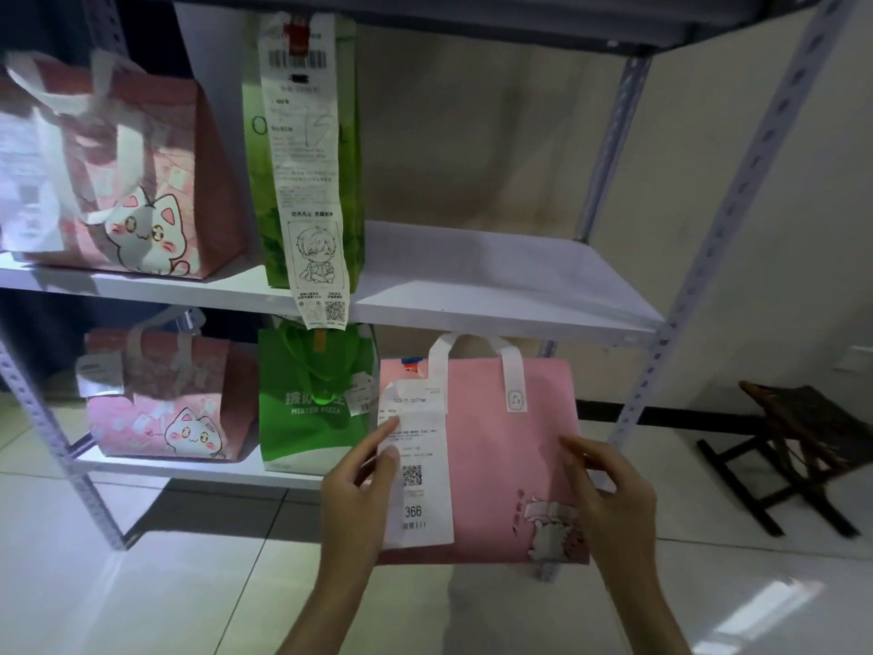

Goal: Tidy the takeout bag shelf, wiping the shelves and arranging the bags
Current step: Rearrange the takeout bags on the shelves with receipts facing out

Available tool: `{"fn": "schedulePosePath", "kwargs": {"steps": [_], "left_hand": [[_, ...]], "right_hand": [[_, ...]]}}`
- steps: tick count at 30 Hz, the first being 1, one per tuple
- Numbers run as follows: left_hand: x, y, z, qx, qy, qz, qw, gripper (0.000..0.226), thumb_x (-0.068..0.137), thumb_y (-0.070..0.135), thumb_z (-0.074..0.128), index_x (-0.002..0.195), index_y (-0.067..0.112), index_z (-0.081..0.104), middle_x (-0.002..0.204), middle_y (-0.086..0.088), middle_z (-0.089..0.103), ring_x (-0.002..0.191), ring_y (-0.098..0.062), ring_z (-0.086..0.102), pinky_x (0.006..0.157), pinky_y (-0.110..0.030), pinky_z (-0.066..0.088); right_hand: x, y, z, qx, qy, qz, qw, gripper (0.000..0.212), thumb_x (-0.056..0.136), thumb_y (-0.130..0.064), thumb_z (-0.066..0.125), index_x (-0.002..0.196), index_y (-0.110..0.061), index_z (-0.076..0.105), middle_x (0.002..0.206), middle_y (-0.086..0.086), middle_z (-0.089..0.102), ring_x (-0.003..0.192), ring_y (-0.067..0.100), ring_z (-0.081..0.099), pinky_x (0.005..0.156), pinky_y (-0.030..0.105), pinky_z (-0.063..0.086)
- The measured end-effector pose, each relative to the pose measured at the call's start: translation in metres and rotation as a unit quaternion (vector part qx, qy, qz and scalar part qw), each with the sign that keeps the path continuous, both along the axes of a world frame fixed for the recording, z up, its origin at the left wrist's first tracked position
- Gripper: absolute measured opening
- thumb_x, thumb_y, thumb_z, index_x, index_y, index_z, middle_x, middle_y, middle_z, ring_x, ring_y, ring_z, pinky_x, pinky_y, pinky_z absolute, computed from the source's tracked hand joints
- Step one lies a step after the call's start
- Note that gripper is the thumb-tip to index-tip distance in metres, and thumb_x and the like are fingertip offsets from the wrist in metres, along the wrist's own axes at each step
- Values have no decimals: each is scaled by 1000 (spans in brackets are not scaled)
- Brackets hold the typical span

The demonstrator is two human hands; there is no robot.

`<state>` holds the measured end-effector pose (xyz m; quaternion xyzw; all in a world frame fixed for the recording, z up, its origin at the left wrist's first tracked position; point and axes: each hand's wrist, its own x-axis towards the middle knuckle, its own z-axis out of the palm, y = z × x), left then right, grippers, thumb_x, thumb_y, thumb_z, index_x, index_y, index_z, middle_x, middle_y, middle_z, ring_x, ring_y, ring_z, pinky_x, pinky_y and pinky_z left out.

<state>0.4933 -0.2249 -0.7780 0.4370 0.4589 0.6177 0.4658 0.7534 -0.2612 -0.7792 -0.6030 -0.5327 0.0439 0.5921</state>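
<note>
A flat pink fabric bag (500, 446) with white strap handles is held at lower centre, before the lower shelf (198, 468). Its left edge is hidden behind the left hand (354, 489), whose fingers pinch the long paper receipt (418, 465); the right hand (609, 494) grips the right edge. The receipt's small print is illegible.

A dark wooden stool (798, 446) stands on the pale tiled floor (141, 598) at the right, near the off-white wall (496, 134). A black baseboard (661, 416) runs along the foot of that wall, behind the stool. Bright patches of light reflect off the glossy tiles at lower right.
</note>
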Motion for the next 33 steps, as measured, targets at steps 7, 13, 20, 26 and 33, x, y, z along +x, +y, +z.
{"fn": "schedulePosePath", "kwargs": {"steps": [7,13,20,26,33], "left_hand": [[-1,-16,75,94,-32,21,995,44,99,4,62,114,43,75,106,21,77,87,0,73,67,-22,61],[-14,-10,133,139,-53,-5,989,40,98,6,66,115,41,77,112,23,75,95,-6,75,68,-26,63],[-14,44,209,235,-52,-69,968,40,97,1,65,121,31,76,120,15,75,109,-6,72,86,-24,61],[7,107,219,224,-9,-65,972,38,96,-3,64,124,21,74,122,6,74,99,0,73,75,-17,60],[20,152,194,248,64,-7,967,35,101,5,61,121,30,73,120,17,70,108,11,64,85,-11,55]], "right_hand": [[-11,-10,83,117,-44,32,992,23,91,-1,68,105,-17,76,102,-12,73,95,3,68,73,7,51],[-15,4,140,183,-74,19,980,20,92,-2,63,105,-11,76,101,-2,73,98,2,67,83,9,50],[-16,47,195,270,-56,-24,961,22,94,-1,58,97,-16,75,98,-3,72,93,5,66,74,11,50],[-8,104,191,205,-3,-37,978,36,90,3,56,90,-29,72,98,-6,74,93,12,67,81,12,50],[1,141,168,143,6,-55,988,33,92,-5,57,88,-34,72,103,-16,71,93,4,65,76,15,48]]}}
